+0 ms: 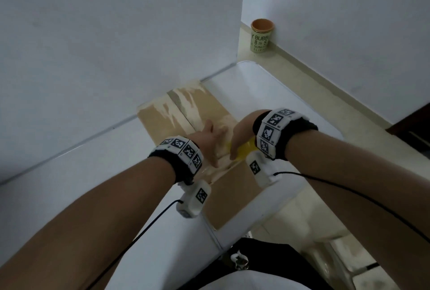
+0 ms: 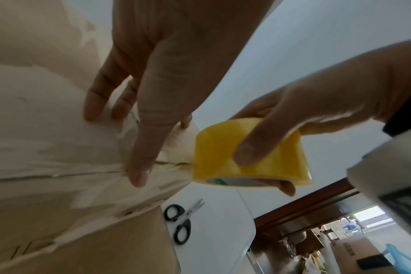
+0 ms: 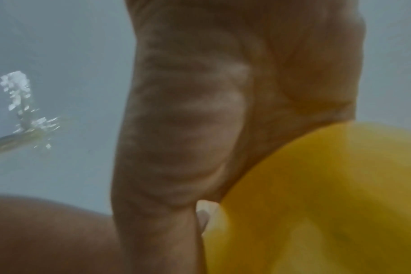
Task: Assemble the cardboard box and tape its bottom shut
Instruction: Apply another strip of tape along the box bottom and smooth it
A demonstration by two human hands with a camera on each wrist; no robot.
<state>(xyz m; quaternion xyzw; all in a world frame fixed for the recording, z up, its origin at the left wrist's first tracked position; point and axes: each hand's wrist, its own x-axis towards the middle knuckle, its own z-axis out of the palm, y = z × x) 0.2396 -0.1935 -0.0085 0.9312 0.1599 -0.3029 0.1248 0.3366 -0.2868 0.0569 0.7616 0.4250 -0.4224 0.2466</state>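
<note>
Though scuffed, flaps-shut box (image 1: 186,113).

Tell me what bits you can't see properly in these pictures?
- Head view: the tape roll is mostly hidden under the right hand.
- Head view: the cup lettering is too small and partly turned away.
- Left wrist view: the box seam is covered where the left hand presses the cardboard box.
- Left wrist view: the scissors blade tips are blurred.
- Right wrist view: palm and blurred yellow roll fill it; the box is hidden.
</note>
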